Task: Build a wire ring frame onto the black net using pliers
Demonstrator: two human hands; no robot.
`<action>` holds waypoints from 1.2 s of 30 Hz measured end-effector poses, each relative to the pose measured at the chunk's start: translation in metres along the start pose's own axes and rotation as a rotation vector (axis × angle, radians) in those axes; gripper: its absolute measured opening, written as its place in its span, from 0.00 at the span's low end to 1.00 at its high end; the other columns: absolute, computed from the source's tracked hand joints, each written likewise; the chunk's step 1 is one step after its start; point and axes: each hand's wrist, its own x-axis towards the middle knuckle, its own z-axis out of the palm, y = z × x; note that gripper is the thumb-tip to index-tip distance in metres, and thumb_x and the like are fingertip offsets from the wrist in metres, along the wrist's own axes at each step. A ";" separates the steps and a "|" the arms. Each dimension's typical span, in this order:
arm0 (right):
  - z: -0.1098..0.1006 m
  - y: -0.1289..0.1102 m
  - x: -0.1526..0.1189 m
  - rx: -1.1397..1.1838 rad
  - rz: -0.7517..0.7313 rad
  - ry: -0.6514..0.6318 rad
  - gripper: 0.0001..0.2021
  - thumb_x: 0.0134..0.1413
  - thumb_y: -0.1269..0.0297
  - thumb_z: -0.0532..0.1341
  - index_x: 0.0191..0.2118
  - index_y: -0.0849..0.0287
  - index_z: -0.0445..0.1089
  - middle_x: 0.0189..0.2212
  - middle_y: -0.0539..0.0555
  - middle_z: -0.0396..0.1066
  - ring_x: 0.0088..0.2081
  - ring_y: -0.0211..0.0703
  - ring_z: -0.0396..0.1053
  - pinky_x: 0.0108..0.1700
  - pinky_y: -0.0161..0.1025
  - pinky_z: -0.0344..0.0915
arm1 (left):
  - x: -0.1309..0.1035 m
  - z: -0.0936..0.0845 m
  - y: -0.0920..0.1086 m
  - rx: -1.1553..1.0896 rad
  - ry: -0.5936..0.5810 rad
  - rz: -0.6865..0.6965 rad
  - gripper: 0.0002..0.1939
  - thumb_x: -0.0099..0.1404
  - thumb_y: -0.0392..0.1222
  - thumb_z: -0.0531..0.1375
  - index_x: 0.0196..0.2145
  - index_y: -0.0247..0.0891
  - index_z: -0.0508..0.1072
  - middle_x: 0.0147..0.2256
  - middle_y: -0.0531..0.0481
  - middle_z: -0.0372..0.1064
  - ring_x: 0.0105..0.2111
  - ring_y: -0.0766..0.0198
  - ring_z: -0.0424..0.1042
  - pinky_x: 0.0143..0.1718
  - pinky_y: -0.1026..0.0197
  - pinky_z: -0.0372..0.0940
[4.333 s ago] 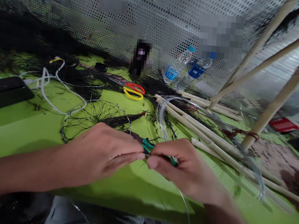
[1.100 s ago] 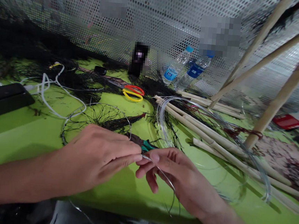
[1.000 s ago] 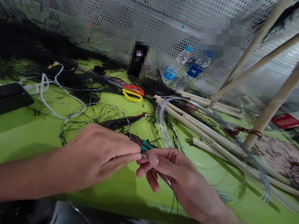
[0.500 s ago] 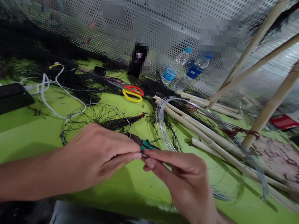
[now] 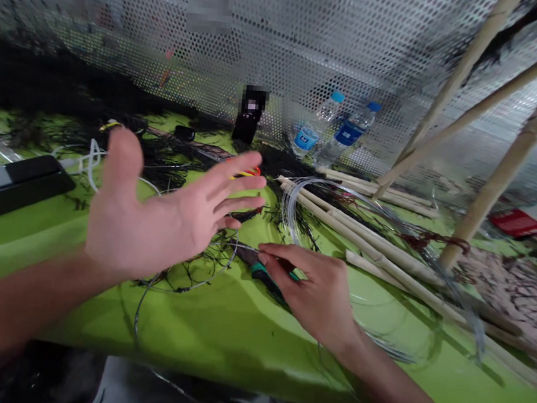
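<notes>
My left hand (image 5: 163,217) is raised with its fingers spread and nothing in it, above a wire ring (image 5: 195,286) strung with black threads. The thumb and fingers of my right hand (image 5: 313,280) pinch the end of a thin wire (image 5: 245,247), which runs left to the ring. Under the right hand lie pliers with green and black handles (image 5: 264,276), partly covered by it. A loose length of wire (image 5: 139,306) curves down from the ring over the table's front edge. Scissors with red and yellow handles (image 5: 253,172) lie behind my left fingertips, mostly hidden.
Coiled clear wire (image 5: 291,210) and bamboo sticks (image 5: 377,252) lie to the right on the green table (image 5: 219,335). Two water bottles (image 5: 310,130) and a propped black phone (image 5: 248,118) stand at the back. A black device (image 5: 16,182) with a white cable sits left. Upright poles (image 5: 510,172) rise at right.
My left hand has let go, opened and risen up and left. The right hand has moved slightly up and left, still pinching the wire. More of the ring now shows nearer the front.
</notes>
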 end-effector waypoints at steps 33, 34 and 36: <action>-0.009 0.019 0.008 0.171 0.113 -0.322 0.10 0.70 0.65 0.61 0.38 0.54 0.80 0.23 0.47 0.77 0.21 0.36 0.68 0.26 0.35 0.61 | 0.000 0.030 -0.012 0.194 -0.150 -0.001 0.11 0.76 0.45 0.58 0.39 0.41 0.80 0.33 0.57 0.78 0.30 0.69 0.74 0.31 0.63 0.58; -0.010 0.020 0.008 0.218 0.122 -0.353 0.10 0.70 0.64 0.60 0.38 0.54 0.80 0.24 0.47 0.78 0.20 0.35 0.68 0.25 0.34 0.62 | 0.001 0.029 -0.013 0.182 -0.163 0.009 0.11 0.76 0.44 0.58 0.39 0.41 0.80 0.32 0.57 0.78 0.29 0.70 0.73 0.31 0.63 0.58; -0.011 0.022 0.011 0.362 0.180 -0.425 0.09 0.70 0.63 0.61 0.38 0.54 0.79 0.25 0.48 0.78 0.19 0.34 0.68 0.22 0.33 0.62 | 0.003 0.028 -0.015 0.165 -0.183 0.040 0.10 0.76 0.43 0.59 0.39 0.42 0.79 0.31 0.58 0.77 0.29 0.71 0.72 0.31 0.64 0.57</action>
